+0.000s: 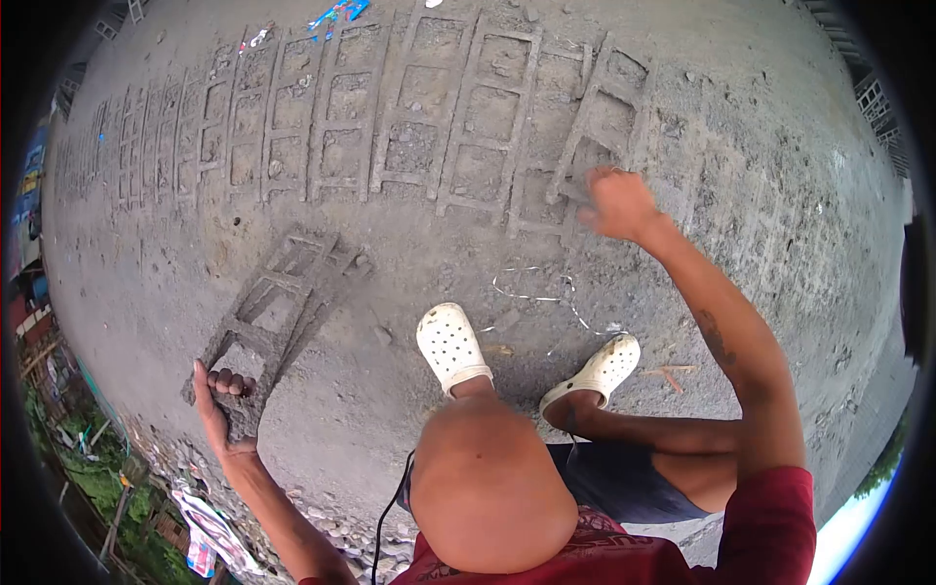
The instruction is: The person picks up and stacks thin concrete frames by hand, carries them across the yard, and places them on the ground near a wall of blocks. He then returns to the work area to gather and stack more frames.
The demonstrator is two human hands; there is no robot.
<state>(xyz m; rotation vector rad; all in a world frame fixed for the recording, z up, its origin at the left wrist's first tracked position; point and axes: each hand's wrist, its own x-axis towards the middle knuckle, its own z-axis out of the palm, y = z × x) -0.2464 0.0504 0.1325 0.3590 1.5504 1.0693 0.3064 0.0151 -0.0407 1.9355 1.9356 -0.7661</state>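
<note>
At the lower left, my left hand [227, 405] is wrapped round the near end of a grey ladder-shaped frame [278, 283], which slants up and away from it. A second similar frame shows partly behind it. My right hand [621, 203] is at the lower end of another grey ladder-shaped frame [604, 107] lying on the ground at the upper right. Its fingers are blurred and bent towards that frame's end; whether they grip it is not clear.
A long row of similar frames [375, 107] lies across the concrete ground. White string [531, 297] lies near my white shoes [450, 341]. Stones and plants border the lower left. Blue litter [341, 10] lies at the top.
</note>
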